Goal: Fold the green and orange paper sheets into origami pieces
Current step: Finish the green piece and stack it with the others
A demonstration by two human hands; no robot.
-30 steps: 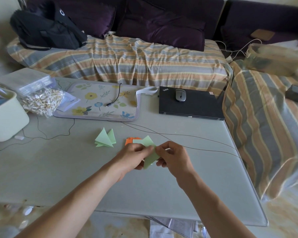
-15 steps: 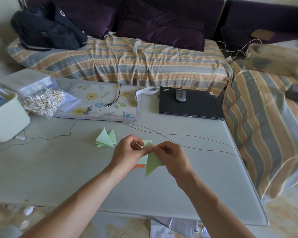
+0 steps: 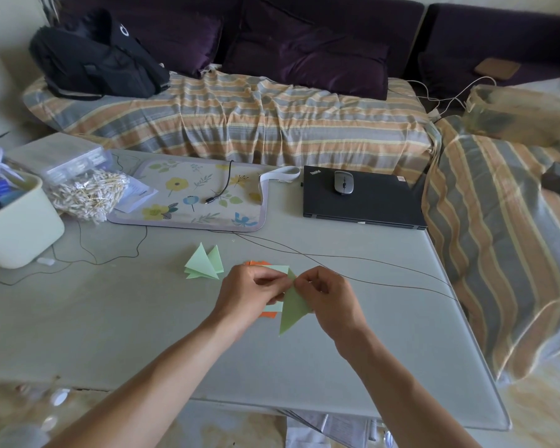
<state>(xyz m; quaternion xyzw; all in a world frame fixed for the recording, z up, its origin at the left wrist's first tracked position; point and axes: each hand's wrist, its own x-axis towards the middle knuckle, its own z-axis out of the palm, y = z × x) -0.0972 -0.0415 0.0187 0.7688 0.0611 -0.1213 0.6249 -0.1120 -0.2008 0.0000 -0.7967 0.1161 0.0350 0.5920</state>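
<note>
Currently both hands, left hand (image 3: 249, 291) and right hand (image 3: 328, 297), pinch the top corner of the green paper triangle (image 3: 293, 310) above the tabletop's (image 3: 110, 318) near-middle; likely light, floppy, crease-prone, so grip at folded edges.

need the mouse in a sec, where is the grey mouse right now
In the head view the grey mouse sits on the closed black laptop, at the table's far right, just right of the floral mat.
</note>
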